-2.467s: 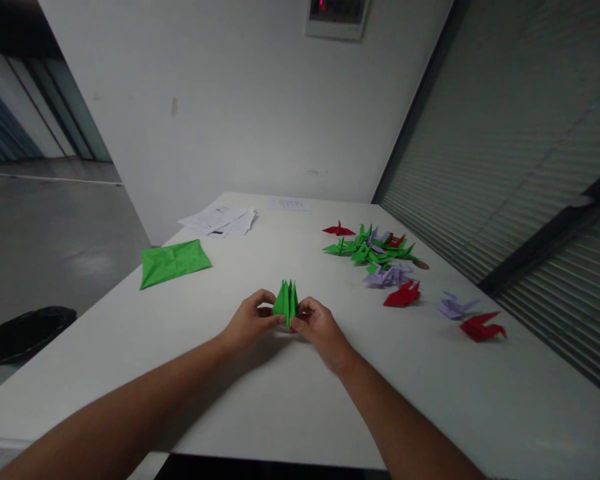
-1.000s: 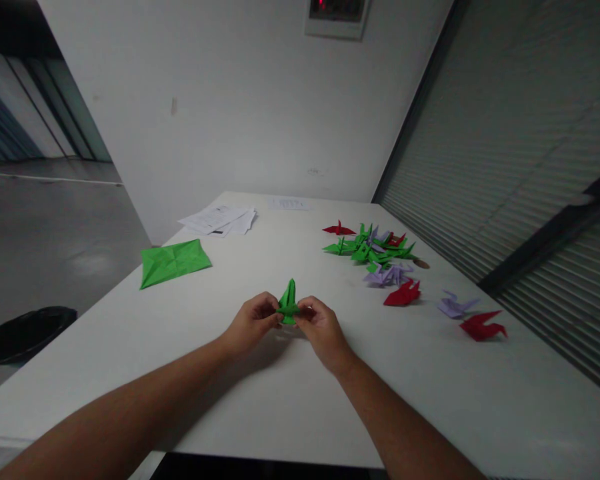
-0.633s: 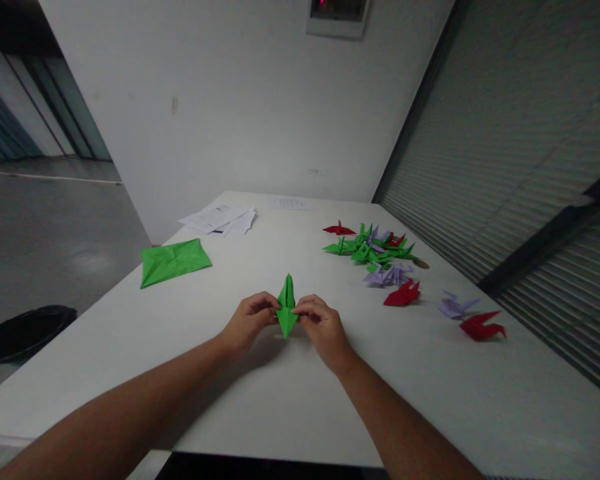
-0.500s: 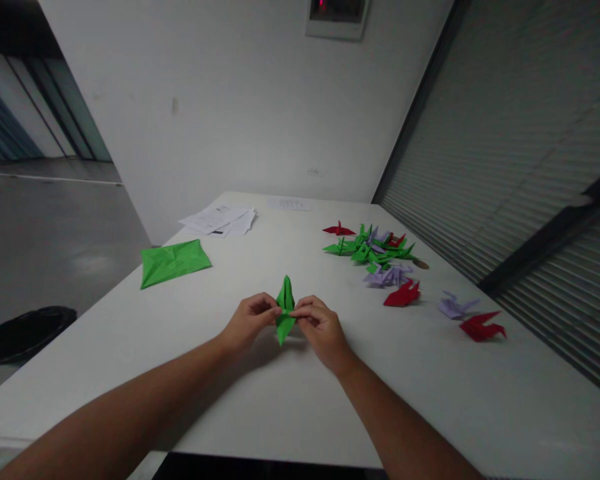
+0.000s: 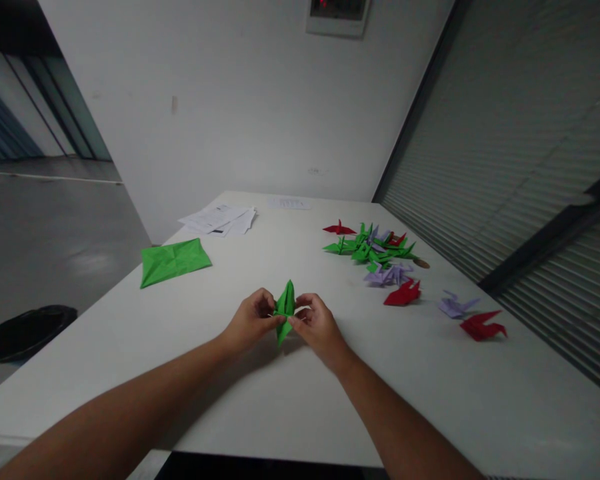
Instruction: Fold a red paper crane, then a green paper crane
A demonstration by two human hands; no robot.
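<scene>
A folded green origami crane (image 5: 285,305), long and pointed at both ends, is held just above the white table (image 5: 280,407). From the left side my left hand (image 5: 254,319) pinches it, thumb near its middle. My right hand (image 5: 317,327) grips it from the right, with the thumb on the paper and the other fingers curled behind. Both thumb tips lie close together at the crane's centre. Some fingertips are hidden behind the paper.
Green sheets (image 5: 175,260) lie at left, with printed papers (image 5: 220,219) behind. Paper cranes (image 5: 367,248) in green, purple and red are heaped at right; a red crane (image 5: 481,325) sits nearer. A black bin (image 5: 27,333) stands on the floor; window blinds (image 5: 520,133) border the right.
Both thumbs have shifted lower on the green crane, and the right fingers have opened a little and moved back from its side. The crane has tilted slightly to the right.
</scene>
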